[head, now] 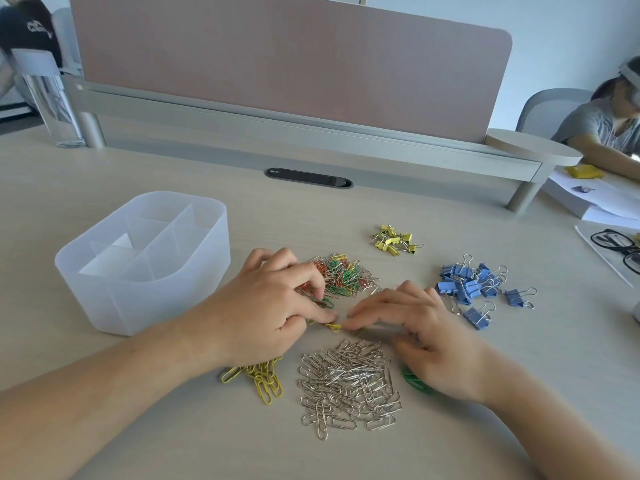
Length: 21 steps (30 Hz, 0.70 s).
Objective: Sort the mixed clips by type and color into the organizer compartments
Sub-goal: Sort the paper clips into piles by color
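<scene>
A translucent white organizer (114, 299) with several compartments stands on the left of the desk. A mixed pile of red, green, yellow and silver paper clips (343, 275) lies mid-desk. Nearer me are sorted heaps: yellow paper clips (263, 379), silver paper clips (349, 379) and green paper clips (414, 379), the green ones partly hidden under my right hand. Yellow binder clips (394, 239) and blue binder clips (474, 285) lie to the right. My left hand (266, 306) and my right hand (426, 330) meet fingertip to fingertip, both pinching a yellow paper clip (334, 327) just above the silver heap.
A desk divider with a grey shelf (311, 133) runs across the back. A clear bottle (52, 98) stands at the far left. Glasses (616, 247) and papers lie at the right edge, where another person (602, 129) sits.
</scene>
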Tool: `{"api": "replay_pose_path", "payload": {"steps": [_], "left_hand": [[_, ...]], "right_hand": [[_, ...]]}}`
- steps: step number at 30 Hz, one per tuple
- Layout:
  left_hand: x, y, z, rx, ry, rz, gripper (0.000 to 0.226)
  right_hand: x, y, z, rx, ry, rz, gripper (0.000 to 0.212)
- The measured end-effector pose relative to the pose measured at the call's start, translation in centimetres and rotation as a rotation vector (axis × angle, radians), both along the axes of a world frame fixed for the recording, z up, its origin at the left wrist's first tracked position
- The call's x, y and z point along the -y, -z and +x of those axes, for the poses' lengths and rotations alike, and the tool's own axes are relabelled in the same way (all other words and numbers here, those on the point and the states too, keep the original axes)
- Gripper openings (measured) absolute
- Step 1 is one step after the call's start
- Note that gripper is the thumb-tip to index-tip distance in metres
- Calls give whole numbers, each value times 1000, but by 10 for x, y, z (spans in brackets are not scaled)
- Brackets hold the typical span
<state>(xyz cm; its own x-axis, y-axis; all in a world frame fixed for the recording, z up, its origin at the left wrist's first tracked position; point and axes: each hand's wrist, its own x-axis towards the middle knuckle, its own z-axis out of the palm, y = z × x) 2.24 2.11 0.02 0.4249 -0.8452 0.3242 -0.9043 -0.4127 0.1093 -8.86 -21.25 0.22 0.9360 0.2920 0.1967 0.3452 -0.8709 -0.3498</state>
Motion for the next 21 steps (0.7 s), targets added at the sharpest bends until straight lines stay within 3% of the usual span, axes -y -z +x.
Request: {"api": "replay_pose_path", "payload": {"steps": [6, 11, 21], "left_hand": [[1, 0, 0, -3, -4, 16, 54], [2, 0, -3, -25, -19, 48, 58], [12, -1, -15, -73, -42, 55, 66]], "right_hand": [[-3, -1, 0, 7, -11, -21, 71], [-7, 7, 6, 152, 90, 6, 19], [-13, 15, 16, 261, 184, -3, 8]]}}
